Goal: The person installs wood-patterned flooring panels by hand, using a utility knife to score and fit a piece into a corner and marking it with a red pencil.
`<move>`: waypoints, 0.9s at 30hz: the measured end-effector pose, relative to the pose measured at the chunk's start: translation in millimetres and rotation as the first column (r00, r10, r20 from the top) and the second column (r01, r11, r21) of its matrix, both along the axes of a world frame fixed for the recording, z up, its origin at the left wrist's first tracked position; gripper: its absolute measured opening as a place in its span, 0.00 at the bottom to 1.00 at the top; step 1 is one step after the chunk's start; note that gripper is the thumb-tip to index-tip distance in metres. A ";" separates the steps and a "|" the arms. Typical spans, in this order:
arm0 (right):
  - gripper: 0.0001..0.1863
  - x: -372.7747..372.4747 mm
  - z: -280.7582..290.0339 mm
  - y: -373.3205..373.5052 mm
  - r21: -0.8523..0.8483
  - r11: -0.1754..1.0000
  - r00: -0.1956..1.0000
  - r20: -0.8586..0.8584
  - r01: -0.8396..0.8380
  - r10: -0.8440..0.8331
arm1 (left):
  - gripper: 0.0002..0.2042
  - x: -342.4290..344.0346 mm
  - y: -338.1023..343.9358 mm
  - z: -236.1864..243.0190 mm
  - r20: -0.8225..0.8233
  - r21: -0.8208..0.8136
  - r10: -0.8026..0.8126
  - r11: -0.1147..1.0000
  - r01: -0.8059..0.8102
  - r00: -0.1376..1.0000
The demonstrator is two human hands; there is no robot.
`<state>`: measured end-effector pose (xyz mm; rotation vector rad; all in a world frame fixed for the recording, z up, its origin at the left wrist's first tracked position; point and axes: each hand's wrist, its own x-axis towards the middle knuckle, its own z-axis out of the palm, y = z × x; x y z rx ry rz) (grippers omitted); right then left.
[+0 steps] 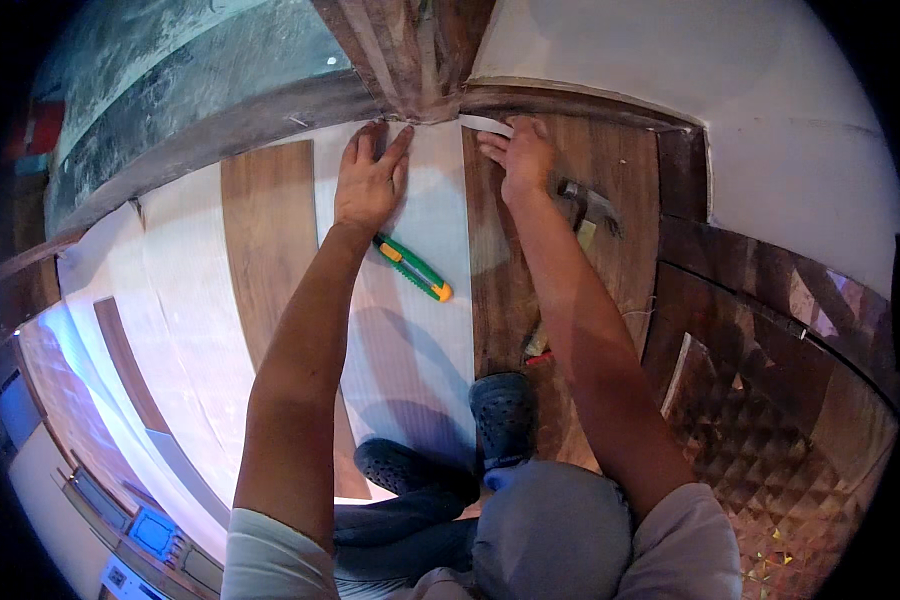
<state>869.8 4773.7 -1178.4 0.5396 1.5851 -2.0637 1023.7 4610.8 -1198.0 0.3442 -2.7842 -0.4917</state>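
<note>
My left hand (pixel 372 180) rests with its fingers spread on the white underlay sheet (pixel 425 340), at its far edge by the dark wooden post (pixel 415 55). Between the fingers of my right hand (pixel 525 158) is one end of a thin white strip (pixel 482 124), which reaches toward the foot of the post. Just below my left wrist, a green and yellow utility knife (pixel 413 267) lies on the underlay. A hammer (pixel 592 207) lies beside my right forearm on the brown wood-look flooring (pixel 500 290); the forearm hides part of its handle.
A loose brown plank (pixel 270 220) lies on the underlay to the left. A dark skirting board (pixel 580 103) and a white wall (pixel 660 50) bound the far right. My dark clogs (pixel 503 410) stand at the near side. Patterned tile (pixel 735 470) covers the lower right.
</note>
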 end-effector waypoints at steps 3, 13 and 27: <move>0.23 5.8 3.5 -3.6 0.398 0.890 0.949 -0.119 -0.223 0.291 | 0.23 -1.6 -0.5 -0.6 0.004 0.016 -0.011 1.000 0.011 1.000; 0.11 5.8 -33.6 -10.3 0.636 0.771 0.788 -0.459 -0.031 0.411 | 0.24 -4.8 8.3 -3.2 0.030 -0.031 0.034 0.999 -0.034 0.999; 0.19 9.9 46.4 97.7 0.830 0.364 0.590 -0.557 0.423 0.585 | 0.25 -4.2 14.2 -1.1 0.093 -0.063 0.062 0.996 -0.057 0.994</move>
